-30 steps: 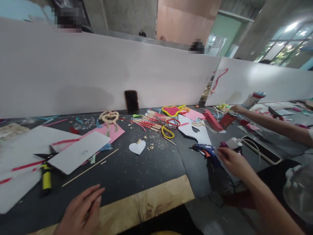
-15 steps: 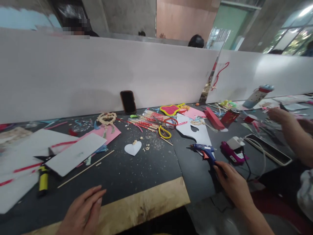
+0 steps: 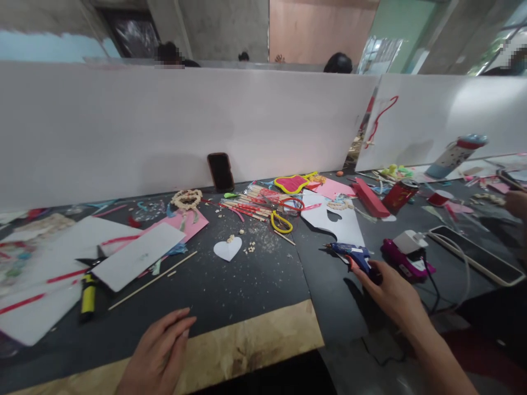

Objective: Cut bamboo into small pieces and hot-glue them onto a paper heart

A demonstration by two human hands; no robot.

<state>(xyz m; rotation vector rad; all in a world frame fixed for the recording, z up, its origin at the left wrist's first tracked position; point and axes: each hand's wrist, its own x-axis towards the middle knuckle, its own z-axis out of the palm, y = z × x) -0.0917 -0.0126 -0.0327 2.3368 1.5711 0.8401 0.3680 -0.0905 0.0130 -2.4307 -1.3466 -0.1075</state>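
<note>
My right hand is wrapped round the handle of a blue glue gun, its nozzle pointing left. Under the gun lies a white sheet with a cut-out. My left hand is empty at the front edge of the table, fingers stretched out. Beyond it, a white paper heart lies flat with small pale beads on its upper edge. More small beads sit just to its right.
Yellow-handled pliers, a white card and a thin stick lie on the left. A phone leans on the white partition. Scissors, a purple power strip and a red can stand farther right. A co-worker's hand shows there.
My right hand has closed more fully round the glue gun's handle, fingers now farther forward near its trigger. The co-worker's arm has moved away to the right. The view has shifted slightly.
</note>
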